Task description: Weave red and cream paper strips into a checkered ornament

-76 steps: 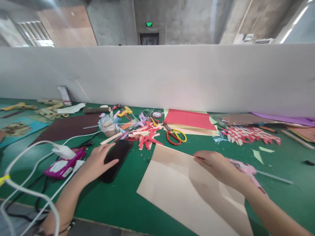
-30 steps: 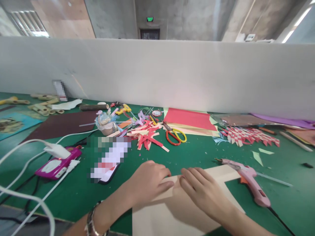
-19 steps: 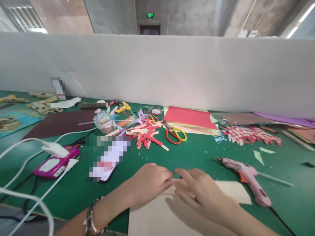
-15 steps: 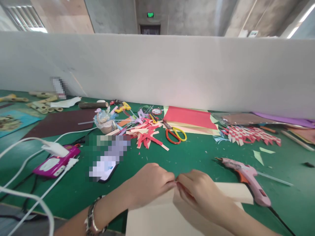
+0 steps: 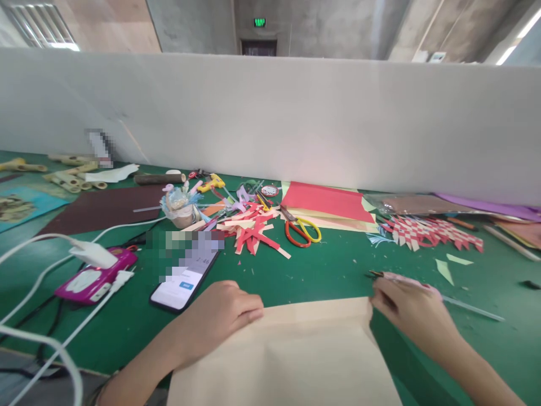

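A cream sheet of paper [image 5: 321,361] lies before me, with a narrow band along its far edge that looks folded. My left hand [image 5: 230,316] is closed on the far left part of that edge, fingers pressed together. At the far right corner, my right hand [image 5: 408,307] pinches the paper between thumb and fingers. Behind the right hand lies a pink glue gun [image 5: 408,278], mostly hidden by it; its clear glue stick [image 5: 473,309] sticks out to the right.
A phone [image 5: 186,282] and a magenta power strip [image 5: 97,276] with white cables lie left. Scissors [image 5: 301,232], red and cream paper strips [image 5: 253,225] and red paper [image 5: 325,202] lie beyond the sheet. Woven checkered paper [image 5: 431,231] is at right. A white partition [image 5: 270,118] borders the table.
My hands were together at the middle of the paper's far edge; they have moved apart, left hand leftward and right hand to the right corner. The paper's right side now lies straighter.
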`<state>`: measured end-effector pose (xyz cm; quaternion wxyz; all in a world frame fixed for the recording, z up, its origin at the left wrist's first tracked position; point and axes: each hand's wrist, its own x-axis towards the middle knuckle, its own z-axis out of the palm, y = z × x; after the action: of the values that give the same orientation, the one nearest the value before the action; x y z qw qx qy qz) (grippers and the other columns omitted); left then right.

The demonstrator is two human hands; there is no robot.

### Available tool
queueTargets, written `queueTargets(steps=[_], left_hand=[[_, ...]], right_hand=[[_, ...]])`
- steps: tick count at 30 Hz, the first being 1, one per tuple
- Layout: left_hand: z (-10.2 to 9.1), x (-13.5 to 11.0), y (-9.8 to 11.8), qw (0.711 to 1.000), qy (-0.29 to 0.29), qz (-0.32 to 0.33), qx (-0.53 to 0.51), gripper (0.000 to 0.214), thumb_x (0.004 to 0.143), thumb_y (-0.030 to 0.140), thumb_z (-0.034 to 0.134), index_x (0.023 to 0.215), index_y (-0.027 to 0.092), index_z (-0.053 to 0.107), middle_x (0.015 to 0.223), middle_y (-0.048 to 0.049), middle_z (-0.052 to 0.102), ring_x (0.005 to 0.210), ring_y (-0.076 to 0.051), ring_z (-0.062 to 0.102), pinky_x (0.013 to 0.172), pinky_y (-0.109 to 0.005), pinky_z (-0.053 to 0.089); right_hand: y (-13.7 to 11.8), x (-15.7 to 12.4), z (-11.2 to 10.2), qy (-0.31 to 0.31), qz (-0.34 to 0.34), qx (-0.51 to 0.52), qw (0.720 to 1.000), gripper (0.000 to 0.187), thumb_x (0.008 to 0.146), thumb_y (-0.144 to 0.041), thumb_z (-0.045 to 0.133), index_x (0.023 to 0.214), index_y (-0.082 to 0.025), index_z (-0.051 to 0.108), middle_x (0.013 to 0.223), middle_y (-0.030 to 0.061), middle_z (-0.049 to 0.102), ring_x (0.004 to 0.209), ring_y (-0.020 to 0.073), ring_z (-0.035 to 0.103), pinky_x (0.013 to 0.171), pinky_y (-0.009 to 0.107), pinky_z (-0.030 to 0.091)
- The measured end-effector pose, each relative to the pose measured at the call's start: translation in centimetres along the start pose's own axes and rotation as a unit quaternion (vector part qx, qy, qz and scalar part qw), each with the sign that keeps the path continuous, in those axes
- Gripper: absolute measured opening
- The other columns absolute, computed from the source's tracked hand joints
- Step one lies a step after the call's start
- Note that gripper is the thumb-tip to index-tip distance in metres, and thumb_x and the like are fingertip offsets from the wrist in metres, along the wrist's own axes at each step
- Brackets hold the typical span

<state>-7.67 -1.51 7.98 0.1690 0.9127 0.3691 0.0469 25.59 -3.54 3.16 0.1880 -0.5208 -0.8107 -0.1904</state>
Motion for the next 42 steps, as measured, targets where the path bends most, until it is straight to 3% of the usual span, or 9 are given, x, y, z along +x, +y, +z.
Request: queueTargets(steps=[4,6,10,17,21,26,36,40,42], left_hand=[[0.5,0.5,1.0,0.999,0.008,0.018,0.038,0.035,0.094,0.028,0.033,0.065,0.018,0.051,0.057,0.0035,0.056,0.055,-0.012,0.048,0.055,-0.024,0.026],[0.9,1.0,1.7,0.998,0.007,0.049,0.045,0.035,0.094,0.027,0.033,0.066,0.019,0.052,0.057,0.0035,0.058,0.052,-0.011,0.046,0.056,-0.025,0.027],[1.3,0.8,1.9,0.996,0.031,0.074,0.031,0.038,0.095,0.031,0.030,0.067,0.019,0.053,0.057,0.0032,0.059,0.051,-0.011,0.044,0.059,-0.025,0.030],[1.0,-5.7,-4.3,0.989,0.130,-0.058,0.052,0.044,0.095,0.035,0.026,0.068,0.021,0.057,0.060,0.0017,0.059,0.060,-0.012,0.052,0.058,-0.022,0.036],[1.6,-9.3,-8.5,0.942,0.255,-0.171,0.135,0.031,0.089,0.040,0.036,0.095,0.025,0.063,0.100,-0.0048,0.061,0.091,-0.021,0.055,0.079,-0.032,0.041],[3.2,-10.5,-10.2,0.935,0.222,-0.169,0.217,0.030,0.084,0.040,0.043,0.107,0.035,0.061,0.124,-0.0050,0.049,0.100,-0.028,0.050,0.085,-0.043,0.037],[3.5,-9.5,-8.7,0.925,0.261,-0.205,0.184,0.038,0.085,0.040,0.039,0.121,0.028,0.046,0.123,-0.0092,0.046,0.108,-0.030,0.044,0.089,-0.046,0.032],[1.0,-7.2,-4.8,0.937,0.284,-0.189,0.072,0.031,0.088,0.034,0.037,0.117,0.027,0.044,0.114,-0.0051,0.053,0.105,-0.023,0.049,0.085,-0.033,0.041],[0.0,-5.4,-1.7,0.964,0.243,-0.102,0.027,0.028,0.090,0.031,0.036,0.116,0.027,0.045,0.113,-0.0037,0.055,0.101,-0.019,0.052,0.082,-0.027,0.042]], right_hand=[[-2.1,1.5,-2.0,0.047,0.016,0.095,0.994,0.015,0.085,-0.022,0.042,0.081,-0.019,0.056,0.072,0.0028,0.063,0.065,0.0131,0.056,0.062,0.023,0.039],[-4.9,2.9,-2.8,0.002,-0.062,0.165,0.984,0.019,0.086,-0.031,0.044,0.093,-0.019,0.057,0.085,0.0055,0.064,0.078,0.0155,0.058,0.068,0.025,0.040],[-8.2,3.9,-2.7,-0.128,-0.121,0.236,0.956,0.034,0.093,-0.025,0.033,0.066,-0.020,0.053,0.057,-0.0015,0.056,0.055,0.0103,0.051,0.053,0.022,0.034],[-4.4,1.6,-1.8,-0.212,-0.072,0.267,0.937,0.034,0.092,-0.024,0.035,0.062,-0.021,0.050,0.053,-0.0035,0.053,0.048,0.0082,0.048,0.047,0.020,0.032],[-3.1,0.9,-1.8,-0.201,-0.032,0.269,0.941,0.031,0.090,-0.023,0.039,0.061,-0.022,0.049,0.051,-0.0037,0.052,0.046,0.0085,0.051,0.044,0.020,0.034],[-3.0,0.5,-1.4,-0.183,-0.022,0.266,0.946,0.032,0.090,-0.023,0.036,0.062,-0.023,0.051,0.051,-0.0021,0.053,0.046,0.0106,0.052,0.043,0.021,0.037],[-3.0,0.8,-1.7,-0.179,-0.031,0.234,0.955,0.032,0.090,-0.026,0.037,0.062,-0.022,0.051,0.050,-0.0029,0.052,0.045,0.0091,0.050,0.042,0.021,0.034],[-4.5,2.1,-1.8,-0.133,-0.067,0.218,0.964,0.036,0.092,-0.027,0.033,0.063,-0.022,0.053,0.048,-0.0026,0.051,0.043,0.0092,0.047,0.043,0.022,0.030],[-5.9,2.9,-1.8,-0.096,-0.094,0.209,0.969,0.037,0.093,-0.028,0.031,0.065,-0.021,0.054,0.050,-0.0018,0.052,0.047,0.0098,0.048,0.047,0.022,0.029]])
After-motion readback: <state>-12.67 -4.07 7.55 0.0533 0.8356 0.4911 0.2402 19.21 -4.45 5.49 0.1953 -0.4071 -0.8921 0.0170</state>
